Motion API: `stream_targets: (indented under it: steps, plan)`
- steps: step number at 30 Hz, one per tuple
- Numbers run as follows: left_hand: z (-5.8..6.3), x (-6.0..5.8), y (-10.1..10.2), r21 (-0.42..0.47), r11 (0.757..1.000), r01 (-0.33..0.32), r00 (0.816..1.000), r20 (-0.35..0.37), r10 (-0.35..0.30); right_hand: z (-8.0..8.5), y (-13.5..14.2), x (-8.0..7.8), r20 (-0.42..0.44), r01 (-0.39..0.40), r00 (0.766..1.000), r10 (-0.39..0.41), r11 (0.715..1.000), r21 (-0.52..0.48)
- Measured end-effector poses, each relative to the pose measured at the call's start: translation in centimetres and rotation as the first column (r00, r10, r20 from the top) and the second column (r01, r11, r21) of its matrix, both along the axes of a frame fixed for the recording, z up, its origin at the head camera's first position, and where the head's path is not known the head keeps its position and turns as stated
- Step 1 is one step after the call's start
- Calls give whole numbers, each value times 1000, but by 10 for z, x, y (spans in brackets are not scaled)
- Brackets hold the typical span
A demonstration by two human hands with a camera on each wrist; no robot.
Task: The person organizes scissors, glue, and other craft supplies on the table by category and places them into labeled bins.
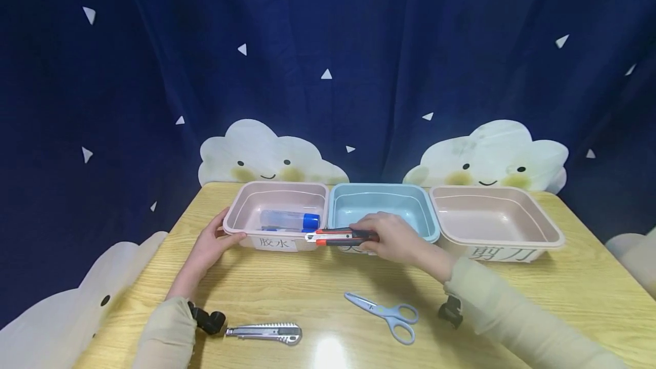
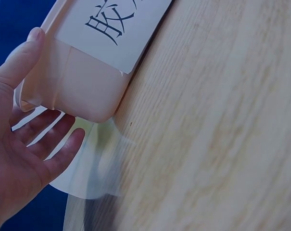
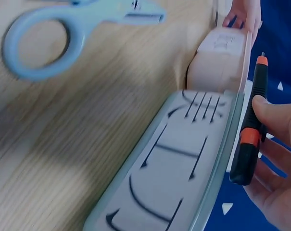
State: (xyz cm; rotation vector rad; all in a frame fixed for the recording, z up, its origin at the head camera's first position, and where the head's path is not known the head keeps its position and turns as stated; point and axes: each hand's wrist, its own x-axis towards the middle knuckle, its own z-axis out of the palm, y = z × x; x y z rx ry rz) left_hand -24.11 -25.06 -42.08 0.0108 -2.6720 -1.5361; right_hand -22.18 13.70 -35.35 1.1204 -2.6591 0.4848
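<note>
My left hand (image 1: 211, 248) holds the front left corner of the left pink bin (image 1: 277, 187), thumb on the front and fingers along the side. In the left wrist view, that hand (image 2: 22, 149) has its palm away from the wall of the bin (image 2: 87, 91). My right hand (image 1: 396, 237) grips a red and black utility knife (image 1: 338, 237), metal tip pointing left, above the front rim of the blue bin (image 1: 381, 188). The right wrist view shows the knife (image 3: 251, 122) between thumb and fingers. A clear glue bottle (image 1: 282, 220) with a blue cap lies in the left bin, another blue item partly hidden below it.
Light blue scissors (image 1: 386, 315) lie on the wooden table (image 1: 307, 283) in front of the bins. A silver utility knife (image 1: 266, 332) lies near my left wrist. At the right stands another pink bin (image 1: 492, 215) with a paper label. A dark blue curtain (image 1: 287, 101) hangs behind.
</note>
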Motion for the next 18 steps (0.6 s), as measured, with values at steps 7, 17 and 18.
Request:
stream_targets:
  steps: [7, 17, 18]
  plan:
    - [-32, -21, -17, -4, 1000, -13, 999, -40, 13, 0, 20, -9, -16, 17, 1000, -18, 999, -51]
    - [-40, -26, -20, -12, 1000, -22, 999, -49, 21, -4, 36, -20, 13, 95, 995, -94, 993, -63]
    - [-40, -26, -20, -14, 1000, -26, 998, -54, 25, -5, 37, -22, 17, 104, 994, -103, 993, -61]
